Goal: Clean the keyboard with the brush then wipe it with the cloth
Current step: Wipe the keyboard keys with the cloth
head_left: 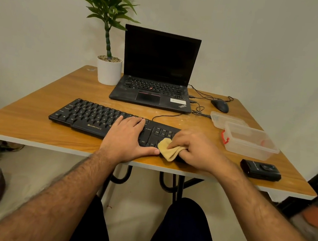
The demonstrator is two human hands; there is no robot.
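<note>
One wooden table (37,111), black keyboard (88,115) along its near edge, left hand (128,136) spread flat on the keys, right hand (194,149) pinching the yellow cloth (166,148) bunched on the keyboard's right end.

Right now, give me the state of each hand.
Left hand: open, flat on the keyboard.
Right hand: fingers gripping the yellow cloth.

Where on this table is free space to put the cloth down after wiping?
Bare wood lies left of the keyboard, between the white plant pot and the table's near edge. A narrower strip runs between keyboard and laptop. The right side is crowded: mouse, cables, plastic box, black device.
</note>
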